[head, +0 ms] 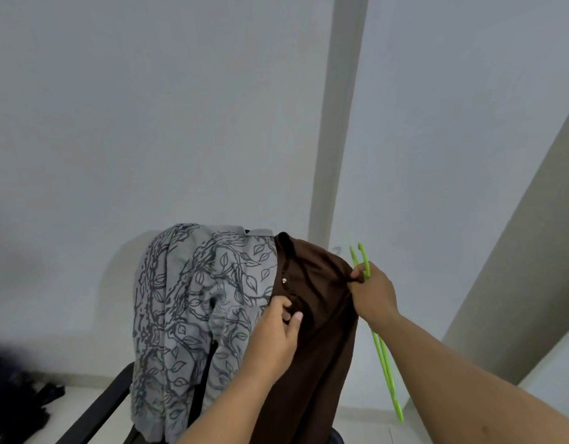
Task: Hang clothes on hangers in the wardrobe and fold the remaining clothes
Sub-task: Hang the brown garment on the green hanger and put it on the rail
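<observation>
Down at eight o'clock a heap of dark clothes [17,392] lies on the floor, blurred, so what they are is anyone's guess. Moving in, a black chair [94,411] juts its arm out at seven o'clock, and draped over its back is the grey leaf-print garment [193,299], hanging loose at six o'clock. Just beside it, touching along one edge, hangs the brown garment [312,315], a small pale button showing near its top. Here is the left hand [276,328], fingers curled and pinching the brown cloth at its front, thumb out towards the button line. Across at four o'clock the right hand [372,293] has plenty to manage: it grips the green hangers [384,357], two by the look of them, while its fingertips also nip the brown cloth at the shoulder. The step looks like getting this brown piece onto a hanger. To do it well, I would say the left hand should open the neckline wide and hold it steady, so that the right can free one hanger and slide an end in under the shoulder seam without dragging the cloth off the chair. The wardrobe is not in view; only pale wall behind.
</observation>
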